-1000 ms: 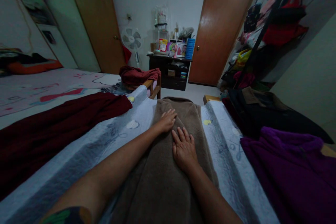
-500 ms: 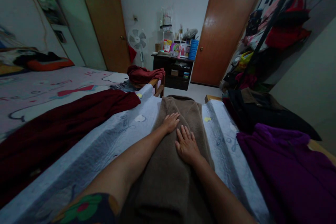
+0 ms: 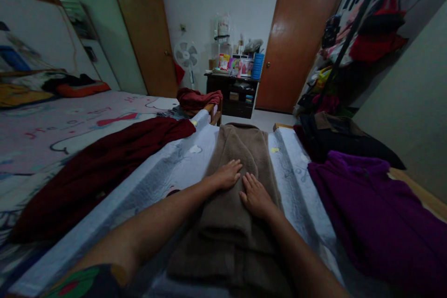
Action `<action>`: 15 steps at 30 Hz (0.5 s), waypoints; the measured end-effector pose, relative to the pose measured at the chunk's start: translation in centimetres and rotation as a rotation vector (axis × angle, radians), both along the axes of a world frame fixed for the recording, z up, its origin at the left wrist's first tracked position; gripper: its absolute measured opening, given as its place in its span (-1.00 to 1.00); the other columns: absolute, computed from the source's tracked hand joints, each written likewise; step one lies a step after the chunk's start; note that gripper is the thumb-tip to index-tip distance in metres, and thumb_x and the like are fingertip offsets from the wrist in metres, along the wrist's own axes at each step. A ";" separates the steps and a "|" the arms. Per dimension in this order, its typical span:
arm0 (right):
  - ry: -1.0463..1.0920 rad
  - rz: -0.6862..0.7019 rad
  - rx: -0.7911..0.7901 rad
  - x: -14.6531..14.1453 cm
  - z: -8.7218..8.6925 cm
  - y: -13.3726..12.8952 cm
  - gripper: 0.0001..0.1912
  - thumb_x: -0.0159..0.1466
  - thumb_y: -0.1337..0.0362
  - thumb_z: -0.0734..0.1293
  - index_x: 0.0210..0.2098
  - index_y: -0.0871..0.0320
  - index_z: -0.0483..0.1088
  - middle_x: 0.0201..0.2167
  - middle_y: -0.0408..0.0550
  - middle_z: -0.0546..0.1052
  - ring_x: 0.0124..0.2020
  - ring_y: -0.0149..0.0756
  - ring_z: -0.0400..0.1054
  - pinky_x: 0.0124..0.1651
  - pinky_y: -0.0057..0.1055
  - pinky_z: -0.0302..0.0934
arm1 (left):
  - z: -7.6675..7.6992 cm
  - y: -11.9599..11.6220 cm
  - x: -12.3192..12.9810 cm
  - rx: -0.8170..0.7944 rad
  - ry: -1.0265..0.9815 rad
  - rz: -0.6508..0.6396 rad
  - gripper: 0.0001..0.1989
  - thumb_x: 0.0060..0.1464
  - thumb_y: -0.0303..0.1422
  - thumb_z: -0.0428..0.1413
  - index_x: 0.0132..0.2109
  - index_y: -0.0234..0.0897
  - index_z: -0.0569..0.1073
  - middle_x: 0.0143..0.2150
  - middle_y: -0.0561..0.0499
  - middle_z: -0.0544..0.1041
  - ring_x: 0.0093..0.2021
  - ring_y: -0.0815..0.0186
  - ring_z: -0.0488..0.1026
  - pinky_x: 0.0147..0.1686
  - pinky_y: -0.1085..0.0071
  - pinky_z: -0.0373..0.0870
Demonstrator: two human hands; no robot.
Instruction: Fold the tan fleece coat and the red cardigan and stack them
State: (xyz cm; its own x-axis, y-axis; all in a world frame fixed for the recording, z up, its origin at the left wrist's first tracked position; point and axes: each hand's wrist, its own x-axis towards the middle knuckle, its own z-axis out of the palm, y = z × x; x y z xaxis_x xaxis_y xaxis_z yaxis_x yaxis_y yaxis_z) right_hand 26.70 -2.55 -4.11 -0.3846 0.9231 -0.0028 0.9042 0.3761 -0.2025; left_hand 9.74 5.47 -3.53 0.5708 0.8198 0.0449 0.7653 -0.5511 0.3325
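A brown fleece jacket [image 3: 226, 216] lies lengthwise on the bed, its sides and a sleeve folded inward into a long narrow shape. My left hand [image 3: 228, 174] rests flat on the middle of it, fingers stretched out to the right. Just beside it, my right hand [image 3: 256, 195] presses flat on the same cloth with its fingers apart. Neither hand grips anything. The collar end points away from me, and the cuff of the folded sleeve lies close to my forearms.
A dark red garment [image 3: 115, 163] is spread at the left. On the right lie a purple fleece garment [image 3: 370, 209] and dark folded clothes [image 3: 345, 137]. A reddish cloth [image 3: 197, 98] hangs over the wooden bed rail. Beyond stand a fan [image 3: 186, 54] and a black cabinet [image 3: 226, 84].
My hands have slid slightly nearer along the jacket, the left one more so. The camera view has shifted, and more of the jacket's lower end shows.
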 end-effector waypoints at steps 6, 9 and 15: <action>-0.006 -0.003 0.006 -0.2 -0.1 0.2 -0.34 0.35 0.11 0.09 0.31 0.43 0.05 0.36 0.23 0.01 0.39 -0.06 -0.19 0.35 -0.19 -0.20 | 0.4 -10.0 -2.5 -0.111 0.008 -0.046 -0.42 0.22 -0.23 -0.08 0.34 -0.26 0.10 0.41 -0.13 0.02 0.38 0.18 -0.01 0.31 0.24 -0.02; -0.006 -0.014 -0.017 -0.7 0.3 -0.7 -0.35 0.35 0.15 0.09 0.31 0.44 0.04 0.36 0.23 0.02 0.39 -0.04 -0.19 0.35 -0.19 -0.20 | 0.0 -12.7 -2.7 -0.062 0.017 0.022 -0.39 0.23 -0.21 -0.11 0.37 -0.27 0.02 0.43 -0.13 -0.04 0.40 0.19 -0.06 0.32 0.19 -0.06; 0.039 0.031 -0.030 -1.1 0.4 -4.5 -0.34 0.35 0.12 0.09 0.32 0.42 0.02 0.37 0.20 -0.02 0.40 -0.06 -0.24 0.35 -0.14 -0.20 | -1.1 -14.1 -2.2 0.111 0.063 0.075 -0.42 0.26 -0.26 -0.17 0.37 -0.33 0.01 0.42 -0.13 -0.03 0.40 0.23 -0.07 0.33 0.20 -0.13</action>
